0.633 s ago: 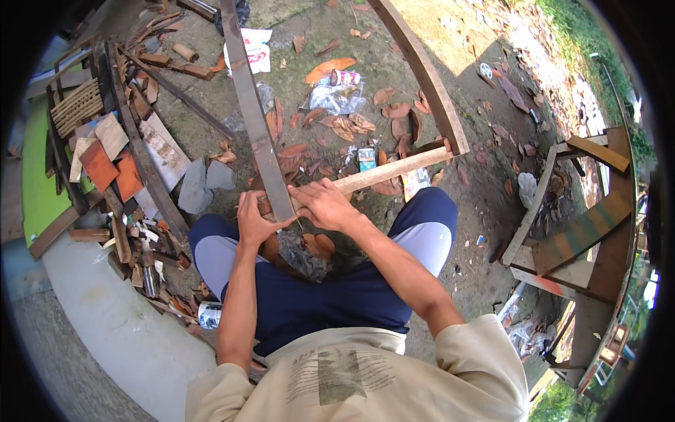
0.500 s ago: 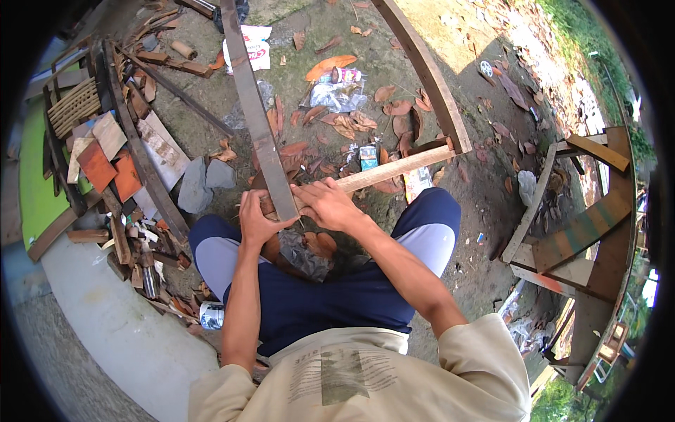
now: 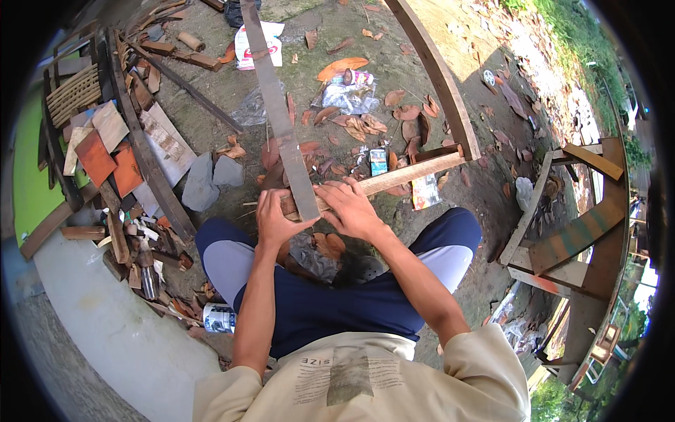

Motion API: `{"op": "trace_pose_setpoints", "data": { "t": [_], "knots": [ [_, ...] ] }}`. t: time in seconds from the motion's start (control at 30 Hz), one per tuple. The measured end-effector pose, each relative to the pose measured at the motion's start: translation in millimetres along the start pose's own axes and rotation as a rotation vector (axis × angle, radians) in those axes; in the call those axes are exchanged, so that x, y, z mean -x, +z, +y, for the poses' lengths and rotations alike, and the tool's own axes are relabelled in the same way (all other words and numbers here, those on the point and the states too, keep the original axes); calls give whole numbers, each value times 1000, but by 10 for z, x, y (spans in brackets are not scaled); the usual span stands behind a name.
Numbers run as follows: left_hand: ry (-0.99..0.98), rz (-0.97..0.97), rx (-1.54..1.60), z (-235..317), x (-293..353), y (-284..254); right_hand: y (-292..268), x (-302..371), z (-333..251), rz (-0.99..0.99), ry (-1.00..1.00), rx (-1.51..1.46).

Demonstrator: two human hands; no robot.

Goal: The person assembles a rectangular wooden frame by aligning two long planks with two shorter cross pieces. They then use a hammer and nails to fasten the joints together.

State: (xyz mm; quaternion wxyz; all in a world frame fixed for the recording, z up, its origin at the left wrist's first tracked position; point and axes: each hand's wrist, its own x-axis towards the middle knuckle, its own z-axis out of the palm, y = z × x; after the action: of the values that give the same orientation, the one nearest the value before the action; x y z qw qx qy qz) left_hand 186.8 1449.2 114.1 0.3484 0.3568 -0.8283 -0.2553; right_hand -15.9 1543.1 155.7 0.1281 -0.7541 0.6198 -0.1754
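A wooden frame lies on the ground in front of my knees: a long grey slat [image 3: 278, 105] runs away from me, a curved brown beam [image 3: 439, 77] runs on the right, and a light wooden crosspiece [image 3: 408, 174] joins them. My left hand [image 3: 276, 219] grips the near end of the crosspiece just left of the grey slat. My right hand [image 3: 351, 207] presses flat on the crosspiece right of the slat. What is under the palms is hidden.
A heap of scrap wood and boards [image 3: 116, 162] lies at the left beside a concrete curb [image 3: 105, 323]. Two grey stones [image 3: 211, 179], dry leaves and litter [image 3: 351, 91] cover the dirt. A wooden stand [image 3: 569, 232] is at the right. A can [image 3: 220, 318] lies by my left knee.
Both hands stay at the joint of slat and crosspiece. The right hand has shifted slightly and now lies flatter on the crosspiece. The frame has not visibly moved.
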Motion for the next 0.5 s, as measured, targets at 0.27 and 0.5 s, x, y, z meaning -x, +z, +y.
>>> {"op": "trace_pose_setpoints", "data": {
  "t": [0.27, 0.5],
  "knots": [
    [-35, 48, 256, -103, 71, 3, -30, -190, -60, 37, 241, -414],
    [-200, 236, 672, -161, 131, 160, -87, -551, -208, -272, 558, -424]
  ]
}}
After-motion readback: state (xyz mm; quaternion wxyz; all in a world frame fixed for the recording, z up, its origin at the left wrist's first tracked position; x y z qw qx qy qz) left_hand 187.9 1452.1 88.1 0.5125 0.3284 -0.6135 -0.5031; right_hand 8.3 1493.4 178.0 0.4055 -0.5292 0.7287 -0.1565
